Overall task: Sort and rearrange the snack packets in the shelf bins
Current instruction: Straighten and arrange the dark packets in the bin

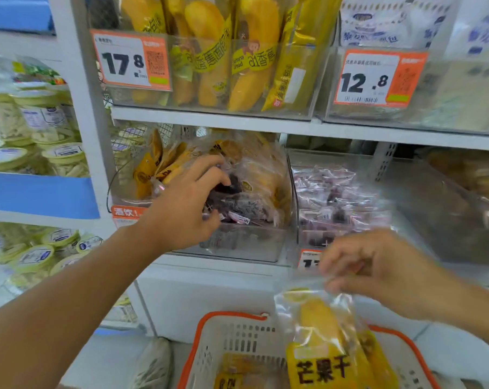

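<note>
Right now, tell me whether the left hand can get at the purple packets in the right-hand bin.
Probably yes: the left hand is in the neighbouring bin, and the purple packets lie uncovered under an open top.

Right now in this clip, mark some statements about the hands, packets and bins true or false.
1. The right hand pinches a clear-and-yellow dried mango packet by its top. True.
2. That packet hangs over a white plastic basket with an orange rim. True.
3. The left hand rests on the basket. False: it reaches into the clear plastic shelf bin among dark purple snack packets.
4. The yellow banana bread packets are in the basket. False: upper shelf.
</note>
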Demonstrator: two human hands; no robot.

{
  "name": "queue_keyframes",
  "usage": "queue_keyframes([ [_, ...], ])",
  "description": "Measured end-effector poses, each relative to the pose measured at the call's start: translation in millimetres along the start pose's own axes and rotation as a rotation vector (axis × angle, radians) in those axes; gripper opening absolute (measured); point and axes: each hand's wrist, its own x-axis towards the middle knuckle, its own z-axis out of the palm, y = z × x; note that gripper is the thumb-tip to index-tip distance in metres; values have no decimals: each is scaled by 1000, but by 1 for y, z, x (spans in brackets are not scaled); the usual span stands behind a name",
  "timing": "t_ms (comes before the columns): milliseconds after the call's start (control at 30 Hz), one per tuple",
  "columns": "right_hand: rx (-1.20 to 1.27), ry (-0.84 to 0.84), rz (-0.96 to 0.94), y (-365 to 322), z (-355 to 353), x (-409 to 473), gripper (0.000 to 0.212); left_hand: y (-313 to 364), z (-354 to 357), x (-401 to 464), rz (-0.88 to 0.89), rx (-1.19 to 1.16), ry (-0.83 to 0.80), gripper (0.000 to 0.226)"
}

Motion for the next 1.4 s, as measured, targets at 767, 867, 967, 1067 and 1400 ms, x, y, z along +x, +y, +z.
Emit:
queue_keyframes([
  [767,-111,404,-182,-2,-59,44,8,18,-11,31,-51,66,497,25],
  [867,125,484,-110,35,-76,3,5,63,-11,42,-49,-87,542,28],
  [967,100,586,-87,59,-93,-21,7,102,2,55,-2,-292,463,37],
  [1067,-87,562,-112,69,-111,-37,5,130,23,75,1,-437,387,22],
  [1400,-295,442,-160,99,-94,-27,8,134,80,115,-462,-800,259,21],
])
